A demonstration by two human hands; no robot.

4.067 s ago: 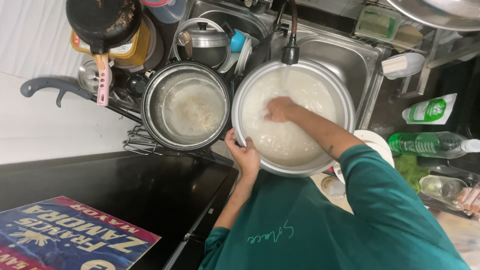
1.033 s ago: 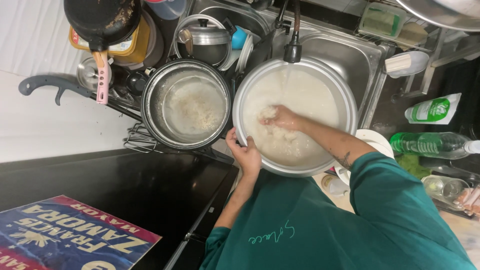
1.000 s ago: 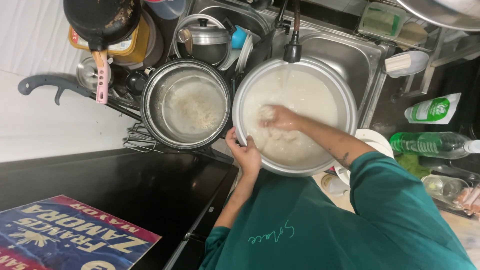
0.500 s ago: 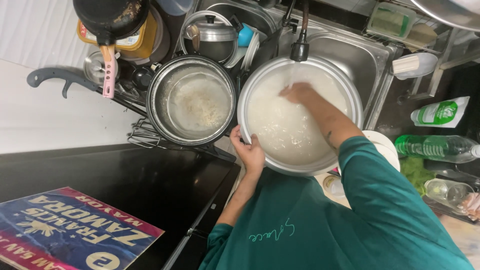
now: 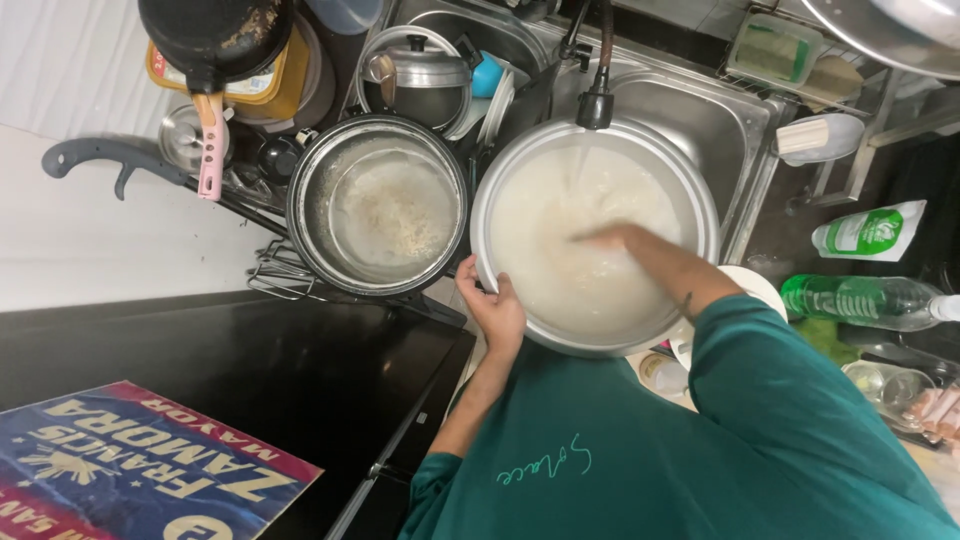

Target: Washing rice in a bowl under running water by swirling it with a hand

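two hands on one job: left hand clamps fingers over the near rim of the big steel pot in the sink to steady it under the faucet, right hand is sunk in cloudy rice water, finger state unclear (blurred).
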